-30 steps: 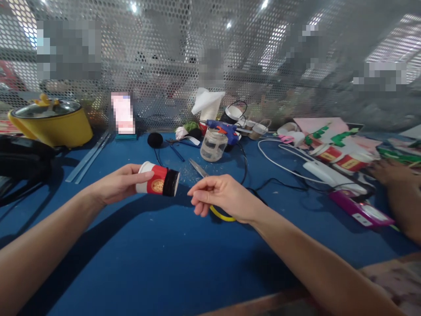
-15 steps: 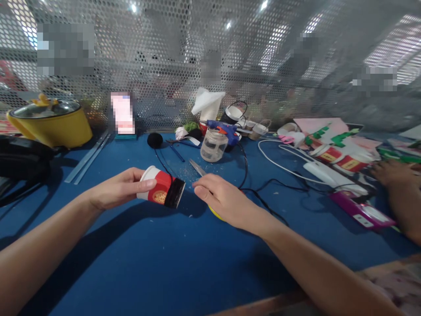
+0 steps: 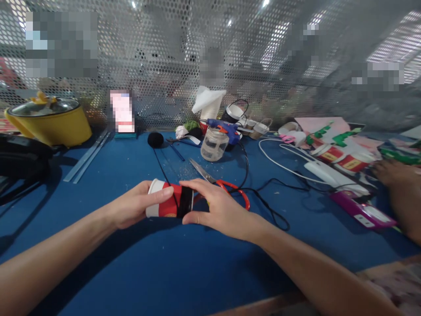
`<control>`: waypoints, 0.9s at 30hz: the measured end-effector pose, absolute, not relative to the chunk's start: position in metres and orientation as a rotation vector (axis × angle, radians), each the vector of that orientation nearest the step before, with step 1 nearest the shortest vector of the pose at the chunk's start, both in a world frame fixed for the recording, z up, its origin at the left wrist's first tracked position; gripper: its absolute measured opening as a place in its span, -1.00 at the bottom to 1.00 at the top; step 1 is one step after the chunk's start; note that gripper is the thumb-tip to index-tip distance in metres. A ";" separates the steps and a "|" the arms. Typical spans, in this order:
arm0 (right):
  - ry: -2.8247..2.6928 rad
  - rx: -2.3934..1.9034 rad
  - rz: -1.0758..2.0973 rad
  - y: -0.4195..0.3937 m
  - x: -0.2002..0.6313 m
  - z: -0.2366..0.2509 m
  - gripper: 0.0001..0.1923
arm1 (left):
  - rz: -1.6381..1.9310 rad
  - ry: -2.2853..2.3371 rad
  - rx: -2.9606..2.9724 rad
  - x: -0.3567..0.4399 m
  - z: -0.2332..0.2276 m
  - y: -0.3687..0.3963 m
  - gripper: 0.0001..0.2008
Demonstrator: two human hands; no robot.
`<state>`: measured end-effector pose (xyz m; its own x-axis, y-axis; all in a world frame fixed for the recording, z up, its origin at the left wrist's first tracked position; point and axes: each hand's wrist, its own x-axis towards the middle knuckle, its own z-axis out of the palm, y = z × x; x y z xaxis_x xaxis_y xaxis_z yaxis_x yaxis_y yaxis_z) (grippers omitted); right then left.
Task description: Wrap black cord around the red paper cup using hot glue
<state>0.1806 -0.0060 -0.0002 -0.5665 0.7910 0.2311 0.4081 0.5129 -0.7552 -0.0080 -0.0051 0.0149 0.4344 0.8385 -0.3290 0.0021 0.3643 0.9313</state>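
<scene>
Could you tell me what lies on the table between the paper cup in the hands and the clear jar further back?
In the head view, scissors with red handles lie between the paper cup and the clear jar, blades pointing back left, on the blue table.

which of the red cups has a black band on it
The cup held on its side between the left hand and right hand. The two red cups at the right have no black band.

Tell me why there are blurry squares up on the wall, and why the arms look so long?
Head view: the blocky squares on the mesh wall are blurred-out patches, not bad focus; the wide lens stretches both forearms near the edges; bright ceiling lights glare through the holes; the left hand, right hand and red paper cup look sharp, casting soft shadows on the blue table.
</scene>
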 end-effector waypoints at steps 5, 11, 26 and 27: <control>-2.248 -0.931 0.833 -0.004 0.182 0.000 -0.41 | 0.744 1.121 0.962 0.001 0.013 -0.011 -0.81; -1.801 -1.222 0.527 0.024 0.211 0.021 -0.71 | 0.810 1.220 1.047 0.001 0.011 -0.010 -0.80; -1.162 -1.503 1.377 0.117 0.255 0.031 -0.61 | 0.840 1.348 1.388 -0.006 0.003 -0.006 -0.80; -1.162 -1.494 1.368 0.118 0.253 0.032 -0.65 | 0.836 1.354 1.397 -0.006 0.003 -0.006 -0.79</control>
